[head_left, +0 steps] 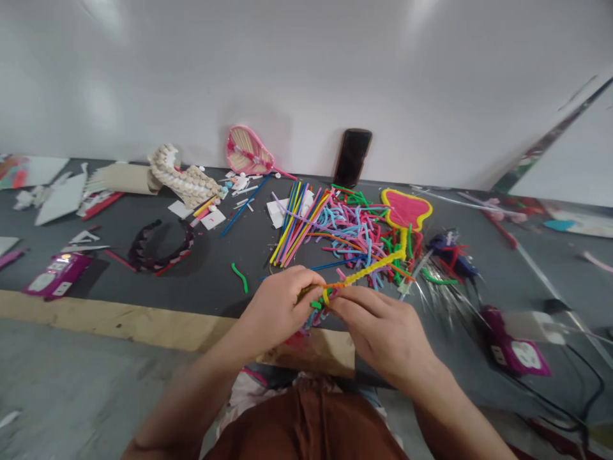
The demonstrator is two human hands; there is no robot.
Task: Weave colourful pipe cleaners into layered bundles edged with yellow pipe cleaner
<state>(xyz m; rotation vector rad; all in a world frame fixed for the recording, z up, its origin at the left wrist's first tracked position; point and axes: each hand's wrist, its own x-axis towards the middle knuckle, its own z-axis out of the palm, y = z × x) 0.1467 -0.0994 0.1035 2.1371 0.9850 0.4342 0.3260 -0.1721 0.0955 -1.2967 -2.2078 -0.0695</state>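
Presently, the person's left hand point(287, 297) pinches the near end of a long, slim handle wrapped in yellow and orange fuzzy wire point(373, 268); the right hand point(385, 319) closes thumb and fingers on it just beside, at a thin yellow fuzzy curl point(326, 296). The handle runs outward to a flat pink panel edged in yellow fuzz point(407, 209), between one and two o'clock; whether that panel rests on anything cannot be told. The piece appears light, its wrap soft and non-slip, its core probably stiffer; the panel looks more fragile, so the handle is the advisable hold.

Surface: dark grey tabletop point(211, 287), cluttered. A heap of multicoloured fuzzy offcuts point(354, 220) lies near one, straight coloured stems point(297, 223) at eleven, a purple boxy device point(57, 275) at nine. A dark phone point(353, 156) leans on the pale grey wall point(306, 76) just past twelve. Grey floor point(71, 358) shows at eight.
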